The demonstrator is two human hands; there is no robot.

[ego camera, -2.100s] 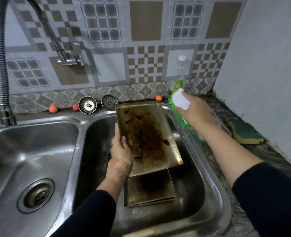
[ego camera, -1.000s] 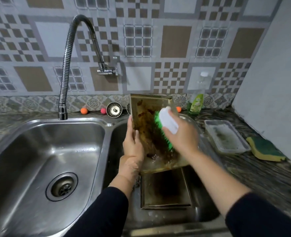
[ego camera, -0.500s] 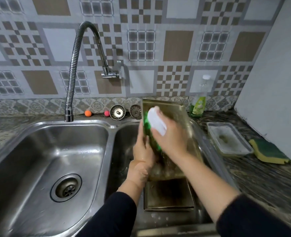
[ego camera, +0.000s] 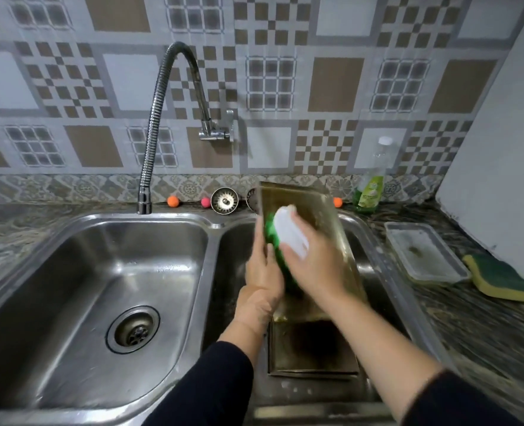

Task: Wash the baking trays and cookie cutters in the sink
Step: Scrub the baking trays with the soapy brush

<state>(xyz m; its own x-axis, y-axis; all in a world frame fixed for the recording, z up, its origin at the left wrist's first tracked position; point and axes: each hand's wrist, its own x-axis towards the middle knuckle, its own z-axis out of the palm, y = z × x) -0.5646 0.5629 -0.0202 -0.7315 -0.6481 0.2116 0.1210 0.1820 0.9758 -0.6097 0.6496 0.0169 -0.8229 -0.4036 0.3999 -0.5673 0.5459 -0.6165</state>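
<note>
Two steel basins make up the sink point(ego camera: 70, 241), smooth, shiny and round-cornered, with a ringed drain point(ego camera: 133, 329) in the basin at nine o'clock. A ribbed, flexible tap point(ego camera: 159, 96) arches down from the checked tile wall at twelve o'clock. In the basin at three o'clock a rectangular metal baking tray point(ego camera: 325, 216) stands tilted on its lower edge, brass-coloured and blurred, its face turned toward the person; its foot touches a second tray point(ego camera: 313, 345) lying flat on the basin floor, dark with baked-on brown at its middle. The left hand point(ego camera: 262, 272) reaches up from six o'clock, dark sleeve at the forearm, fingers wrapped round the tilted tray's left rim. The right hand point(ego camera: 313, 262) comes in from five o'clock and grips a scrubbing brush point(ego camera: 290, 235), white smooth back upward and green bristles pressed against the tray. On the mottled stone counter at three o'clock sit a clear shallow plastic tub point(ego camera: 425, 253), a green-and-yellow sponge point(ego camera: 500, 278) just beside it, and a clear soap bottle point(ego camera: 373, 179) at one o'clock.
</note>
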